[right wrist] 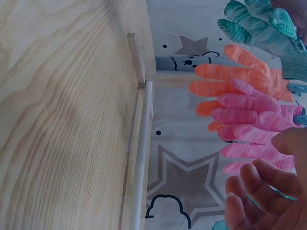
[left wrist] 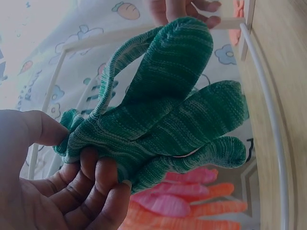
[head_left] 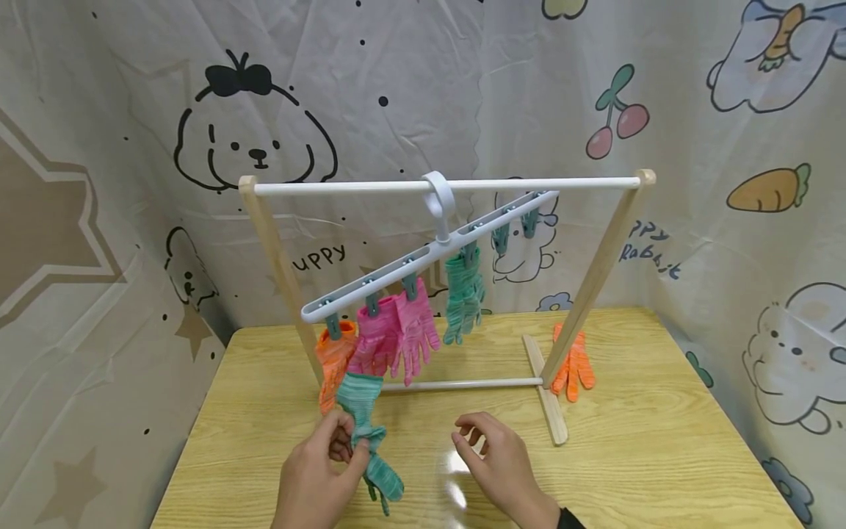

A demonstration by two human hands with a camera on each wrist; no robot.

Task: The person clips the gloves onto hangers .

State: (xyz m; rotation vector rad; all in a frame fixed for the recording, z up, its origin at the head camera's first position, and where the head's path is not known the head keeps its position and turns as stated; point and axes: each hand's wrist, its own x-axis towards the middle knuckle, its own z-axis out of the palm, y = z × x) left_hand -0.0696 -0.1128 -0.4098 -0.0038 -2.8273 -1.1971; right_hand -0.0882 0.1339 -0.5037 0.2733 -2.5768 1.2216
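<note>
A green striped knit glove (head_left: 360, 400) hangs from my left hand (head_left: 320, 470), which pinches it between thumb and fingers around its middle. In the left wrist view the green glove's fingers (left wrist: 211, 115) spread away from the grip. My right hand (head_left: 496, 459) hovers to the right with loosely bent fingers and nothing in them. Behind the hands, a white clip hanger (head_left: 443, 229) slants across. Its clips hold an orange glove (head_left: 335, 356), pink gloves (head_left: 416, 330) and green knitwear (head_left: 465, 294). Two clips (head_left: 500, 239) at its far right end hold nothing.
The hanger hooks over the white top bar (head_left: 344, 189) of a wooden-legged rack, above a lower bar (head_left: 476, 383). Another orange glove (head_left: 575, 367) lies on the wooden table (head_left: 634, 441) by the rack's right foot (head_left: 554, 419). A patterned curtain (head_left: 410, 95) stands behind.
</note>
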